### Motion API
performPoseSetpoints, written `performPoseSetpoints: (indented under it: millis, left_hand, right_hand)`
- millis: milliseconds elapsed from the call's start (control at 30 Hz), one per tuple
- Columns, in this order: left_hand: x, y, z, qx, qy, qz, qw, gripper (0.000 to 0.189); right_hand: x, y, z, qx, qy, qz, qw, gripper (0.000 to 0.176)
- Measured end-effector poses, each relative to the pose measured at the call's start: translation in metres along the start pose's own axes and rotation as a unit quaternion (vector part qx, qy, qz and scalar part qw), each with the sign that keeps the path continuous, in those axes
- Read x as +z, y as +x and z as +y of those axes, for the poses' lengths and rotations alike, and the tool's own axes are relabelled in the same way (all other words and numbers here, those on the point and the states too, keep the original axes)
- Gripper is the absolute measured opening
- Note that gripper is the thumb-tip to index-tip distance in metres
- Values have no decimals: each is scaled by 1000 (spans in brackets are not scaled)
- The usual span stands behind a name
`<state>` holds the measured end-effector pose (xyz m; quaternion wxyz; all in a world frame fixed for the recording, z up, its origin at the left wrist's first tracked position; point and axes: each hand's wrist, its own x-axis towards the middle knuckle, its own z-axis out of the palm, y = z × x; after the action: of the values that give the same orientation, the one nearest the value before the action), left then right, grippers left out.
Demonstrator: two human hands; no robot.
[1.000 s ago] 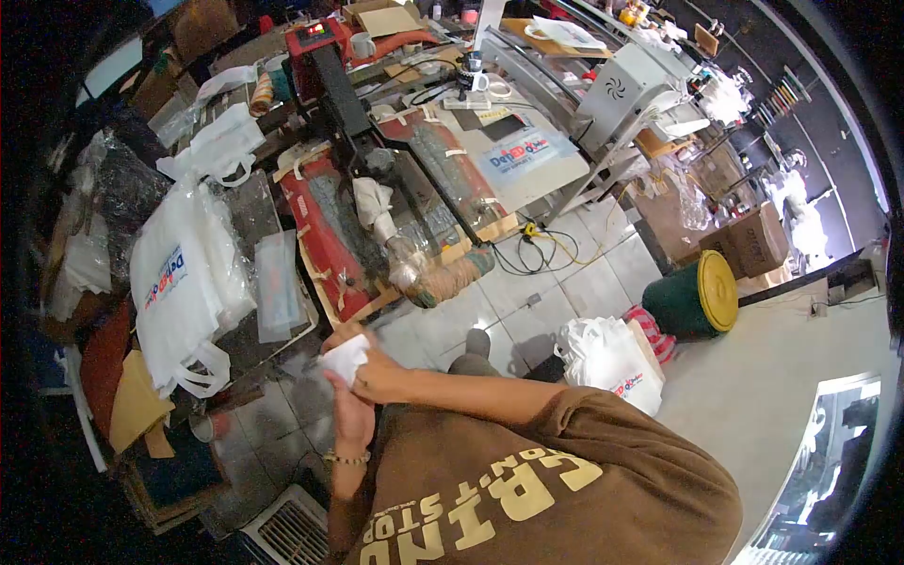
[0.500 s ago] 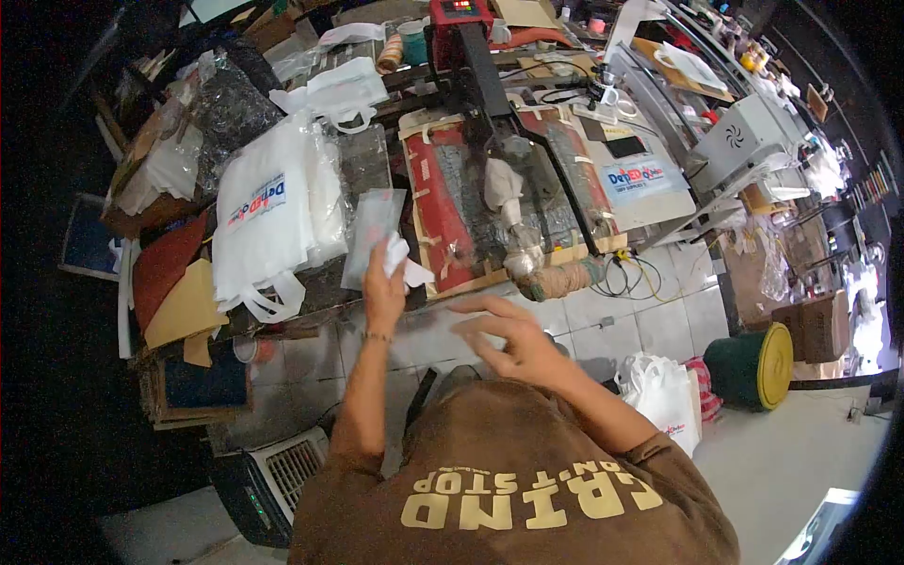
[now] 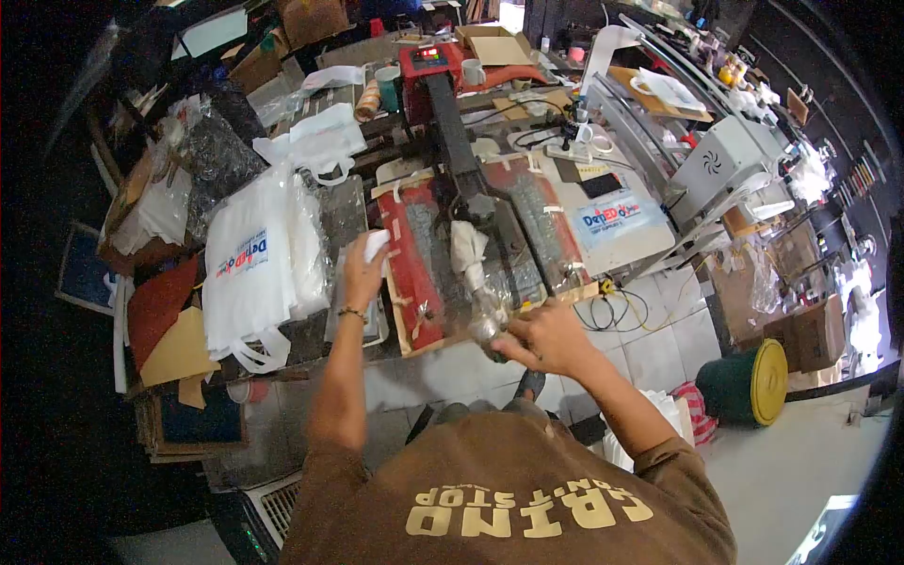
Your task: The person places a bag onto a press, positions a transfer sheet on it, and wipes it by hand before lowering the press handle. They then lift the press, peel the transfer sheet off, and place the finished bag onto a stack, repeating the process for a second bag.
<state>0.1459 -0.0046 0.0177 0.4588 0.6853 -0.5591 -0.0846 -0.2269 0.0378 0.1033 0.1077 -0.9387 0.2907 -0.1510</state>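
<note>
- The press stands in the middle of the table, with its long black arm pointing at the person.
- The left hand is just left of the press. It pinches a small white cloth, which sits by the outer edge of the left red pad.
- The right hand is at the near end of the press. Its fingers curl over the end of the wrapped handle. I cannot tell how tight they are.
- Between the two arms, in front of the press, there is open room over the tile floor. The near edge of the table runs along there.
- Left of the press, flat white bags lie in a pile, and their loops hang at the table's near edge. They take up much of that side.
- Farther left of the press is a crumpled heap of dark plastic.
- Right of the press, a pale board holds a black phone and a clear printed sheet.
- Past that board, a grey box on a metal frame blocks the way.
- Cords loop down near the right front corner of the press.
- Well right of the press, a green bin with a yellow lid stands on the floor.
</note>
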Motion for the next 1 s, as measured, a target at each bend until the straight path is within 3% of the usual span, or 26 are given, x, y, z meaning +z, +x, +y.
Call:
performPoseSetpoints:
  millis: [33, 67, 100, 167, 233, 367, 433, 467, 500, 567, 600, 700, 833, 900, 1000]
  left_hand:
    - [3, 5, 43, 11, -28, -1, 1000, 33]
    - [28, 18, 38, 91, -30, 34, 995, 33]
    - [34, 25, 71, 93, -24, 20, 995, 44]
    - [55, 43, 115, 108, -26, -29, 993, 46]
    - [84, 42, 135, 92, 70, -20, 993, 49]
    - [112, 51, 126, 10, 66, 0, 998, 54]
    - [105, 47, 123, -41, -10, -70, 997, 65]
    - [106, 48, 118, -46, -6, -78, 996, 70]
    - [110, 48, 117, -50, -7, -72, 996, 70]
    - [114, 45, 118, -121, -138, -37, 982, 71]
    - [114, 44, 118, -140, -146, -25, 979, 74]
    - [113, 39, 127, -177, -169, 17, 969, 75]
    - [112, 40, 126, -208, -249, 0, 946, 73]
    - [110, 40, 127, -220, -273, -19, 936, 73]
    - [112, 41, 130, -207, -273, -9, 940, 73]
  right_hand:
    - [1, 2, 1, -1, 16, -20, 1000, 50]
    - [5, 3, 1, 21, 8, -31, 999, 57]
    - [4, 6, 0, 15, 6, -25, 1000, 57]
    - [0, 10, 2, 7, 11, -67, 998, 63]
    - [-6, 13, 2, 29, 20, -114, 993, 69]
    - [-8, 6, 8, -15, 16, -94, 995, 72]
    - [-3, 2, 12, -73, 27, -49, 996, 68]
    - [-1, 0, 13, -67, 19, -83, 994, 68]
    - [1, -1, 15, -73, 17, -87, 993, 68]
    - [4, 0, 18, -89, 49, -47, 994, 67]
    - [1, 0, 20, -95, 60, -78, 991, 66]
    - [-8, 3, 19, -100, 75, -83, 989, 64]
    - [-8, 7, 20, -99, 63, -136, 984, 63]
    - [6, 2, 25, -127, 89, -66, 986, 61]
    - [2, 3, 22, -131, 68, -36, 988, 62]
